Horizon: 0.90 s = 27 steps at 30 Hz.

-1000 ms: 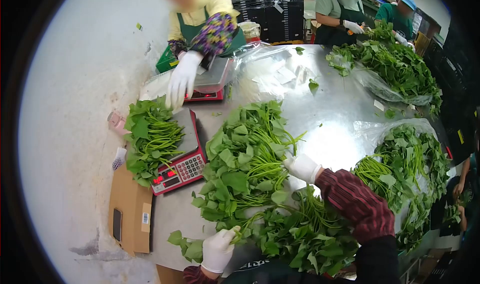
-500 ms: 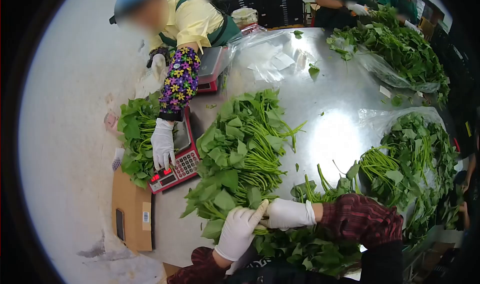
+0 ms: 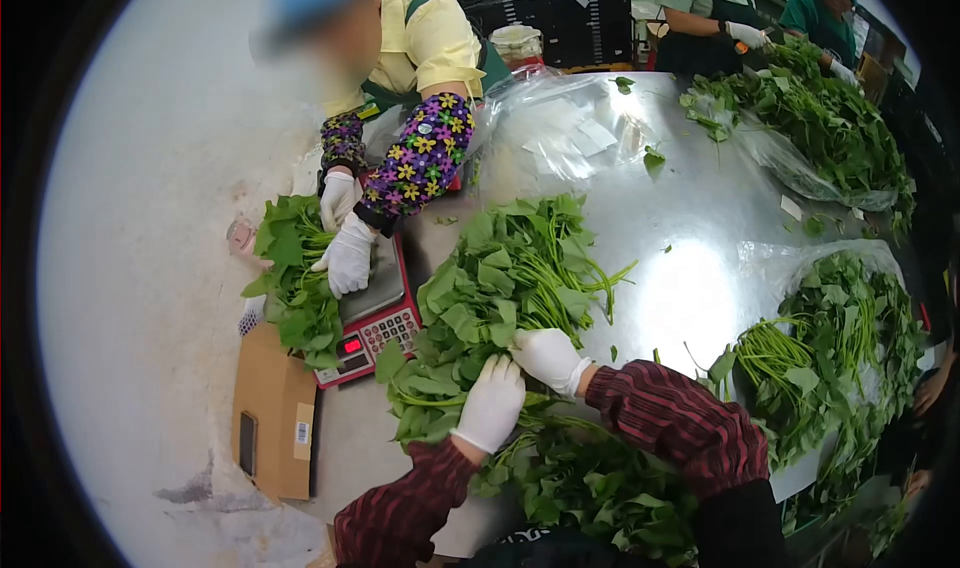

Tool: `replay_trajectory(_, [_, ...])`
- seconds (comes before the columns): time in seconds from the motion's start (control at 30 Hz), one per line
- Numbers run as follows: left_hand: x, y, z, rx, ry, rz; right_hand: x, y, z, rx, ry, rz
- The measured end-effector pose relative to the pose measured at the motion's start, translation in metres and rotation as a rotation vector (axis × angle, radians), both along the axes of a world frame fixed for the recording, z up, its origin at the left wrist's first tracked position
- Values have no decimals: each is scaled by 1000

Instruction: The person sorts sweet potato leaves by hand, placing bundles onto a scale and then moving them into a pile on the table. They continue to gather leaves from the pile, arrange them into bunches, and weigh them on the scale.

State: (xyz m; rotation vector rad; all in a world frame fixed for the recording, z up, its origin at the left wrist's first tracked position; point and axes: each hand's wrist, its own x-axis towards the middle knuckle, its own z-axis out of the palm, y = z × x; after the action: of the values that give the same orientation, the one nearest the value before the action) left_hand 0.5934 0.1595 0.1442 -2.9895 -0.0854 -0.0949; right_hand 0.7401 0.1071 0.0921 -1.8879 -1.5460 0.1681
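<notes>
My left hand (image 3: 492, 405), in a white glove, is closed over a bunch of long-stemmed leafy greens (image 3: 425, 398) at the near end of a large pile (image 3: 510, 273). Stems show on both sides of the hand. Just up and right of it, my gloved right hand (image 3: 552, 360) has its fingers curled into the pile's near edge, fingertips partly hidden among leaves. Below my hands lies another heap of greens (image 3: 610, 488), partly covered by my right sleeve.
A co-worker's gloved hands (image 3: 347, 253) hold greens (image 3: 295, 268) on a red scale (image 3: 385, 333). A cardboard box (image 3: 285, 408) carries a phone (image 3: 247, 443). Bagged greens (image 3: 840, 338) lie at right, plastic bags (image 3: 550, 133) at the back. Other people handle greens at the far right.
Both my hands have moved up and slightly apart, onto the large pile. The co-worker's hand has left the scale's keypad, and both their hands are now on the greens there.
</notes>
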Motion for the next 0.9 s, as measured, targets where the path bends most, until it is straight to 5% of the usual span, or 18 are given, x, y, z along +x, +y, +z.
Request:
replay_trajectory(0.07, [6, 8, -14, 53, 78, 12, 6, -7, 1, 7, 188, -122])
replay_trajectory(0.13, [6, 11, -21, -23, -141, -52, 18, -14, 0, 64, 255, -131])
replay_trajectory(0.2, [5, 13, -23, -42, -168, -71, 27, -23, 6, -345, 968, -145])
replay_trajectory(0.33, [10, 19, -35, -199, -189, 15, 27, -29, 10, -387, 1260, -162])
replay_trajectory(0.47, [13, 27, -48, -92, -169, 50, 40, -50, 19, -367, 1260, -233])
replay_trajectory(0.53, [13, 27, -47, -96, -184, 51, 62, -72, 47, -737, 887, 94])
replay_trajectory(0.6, [7, 21, -42, -103, -189, 54, 89, -98, 96, -653, 626, 138])
replay_trajectory(0.63, [3, 17, -33, -126, -184, 25, 121, -117, 105, -714, 856, -12])
replay_trajectory(0.67, [-1, 12, -22, -149, -180, -2, 161, -143, 103, -294, 611, 109])
replay_trajectory(0.7, [-8, 4, -10, -136, -191, -25, 201, -168, 106, -96, 321, -206])
replay_trajectory(0.73, [-16, -4, 0, -117, -184, -41, 178, -168, 137, 739, 846, -322])
replay_trajectory(0.8, [-36, -21, 19, -101, -152, -64, 246, -221, 124, 910, 1246, -488])
replay_trajectory(0.83, [-46, -28, 28, -96, -127, -68, 240, -218, 120, 908, 1248, -481])
replay_trajectory(0.9, [-61, -37, 41, -80, -107, -88, 209, -209, 111, 433, 1030, -623])
